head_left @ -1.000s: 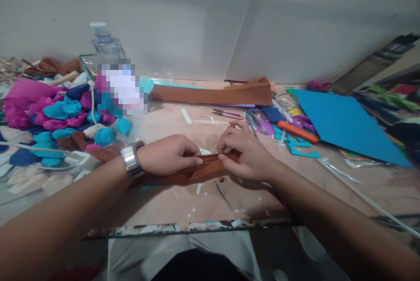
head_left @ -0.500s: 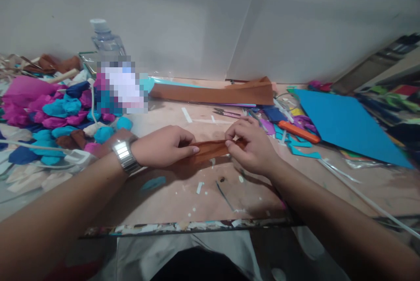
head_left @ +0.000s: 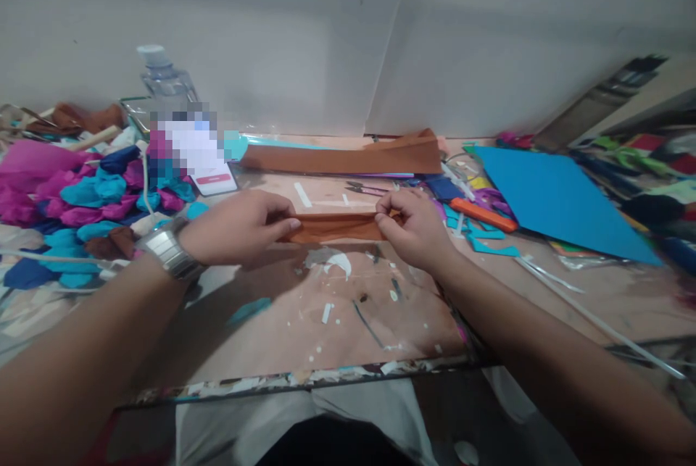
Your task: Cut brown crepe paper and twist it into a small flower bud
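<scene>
A folded brown crepe paper strip [head_left: 336, 226] is stretched between both my hands above the worktable [head_left: 337, 335]. My left hand [head_left: 235, 225], with a metal watch [head_left: 170, 252] on the wrist, pinches the strip's left end with closed fingers. My right hand [head_left: 413, 225] pinches the right end, fingers curled shut on it. Both hands are lifted a little over the table's middle.
A pile of pink, cyan and blue crepe paper balls [head_left: 81, 198] fills the left. A plastic bottle [head_left: 163, 85] stands behind it. A long brown paper roll [head_left: 348, 158] lies at the back. Scissors [head_left: 373, 189], an orange cutter [head_left: 478, 214] and a blue sheet [head_left: 554, 198] lie right.
Both hands have moved away from me, up the table, carrying the brown strip. The strip is now pulled out straighter between them.
</scene>
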`<act>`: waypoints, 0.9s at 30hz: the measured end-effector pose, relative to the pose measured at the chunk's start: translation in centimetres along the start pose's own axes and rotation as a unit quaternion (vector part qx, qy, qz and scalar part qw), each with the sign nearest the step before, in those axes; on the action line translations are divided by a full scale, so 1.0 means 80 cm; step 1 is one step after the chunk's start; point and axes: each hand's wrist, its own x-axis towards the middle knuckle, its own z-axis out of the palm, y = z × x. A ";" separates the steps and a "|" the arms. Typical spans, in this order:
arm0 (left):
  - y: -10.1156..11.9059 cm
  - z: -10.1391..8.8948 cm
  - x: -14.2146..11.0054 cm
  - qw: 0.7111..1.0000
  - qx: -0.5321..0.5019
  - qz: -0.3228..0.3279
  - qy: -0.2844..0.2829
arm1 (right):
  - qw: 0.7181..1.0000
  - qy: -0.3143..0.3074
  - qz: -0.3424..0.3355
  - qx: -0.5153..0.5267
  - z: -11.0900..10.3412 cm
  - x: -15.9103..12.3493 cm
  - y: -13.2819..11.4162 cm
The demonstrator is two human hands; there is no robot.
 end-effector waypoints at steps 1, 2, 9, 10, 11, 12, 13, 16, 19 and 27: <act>-0.002 -0.001 0.000 1.000 0.004 0.003 0.007 | 1.000 0.000 0.002 -0.002 0.000 0.000 0.001; -0.003 -0.003 0.000 1.000 0.006 0.005 0.013 | 1.000 -0.001 0.004 -0.003 0.000 0.001 0.001; -0.008 -0.006 -0.002 0.999 0.026 -0.002 0.026 | 1.000 -0.009 0.014 -0.011 0.000 0.004 0.006; -0.008 -0.006 -0.002 0.999 0.028 -0.005 0.026 | 1.000 -0.008 0.017 -0.011 0.000 0.004 0.006; -0.007 -0.006 -0.002 0.999 0.029 -0.009 0.026 | 1.000 -0.007 0.019 -0.010 -0.001 0.005 0.006; -0.006 -0.007 -0.003 0.999 0.028 -0.012 0.027 | 1.000 -0.006 0.021 -0.008 -0.001 0.006 0.007; -0.006 -0.008 -0.003 0.999 0.023 -0.015 0.029 | 1.000 -0.006 0.024 -0.006 -0.001 0.006 0.007; -0.006 -0.012 -0.006 1.000 -0.004 -0.014 0.025 | 0.999 0.000 0.037 -0.006 -0.004 0.010 0.009; -0.006 -0.019 -0.011 1.000 -0.008 0.003 -0.008 | 0.998 0.009 0.054 0.001 -0.008 0.015 0.014; -0.010 -0.027 -0.021 0.990 -0.132 0.013 -0.041 | 0.991 0.082 0.101 0.016 -0.021 0.029 0.046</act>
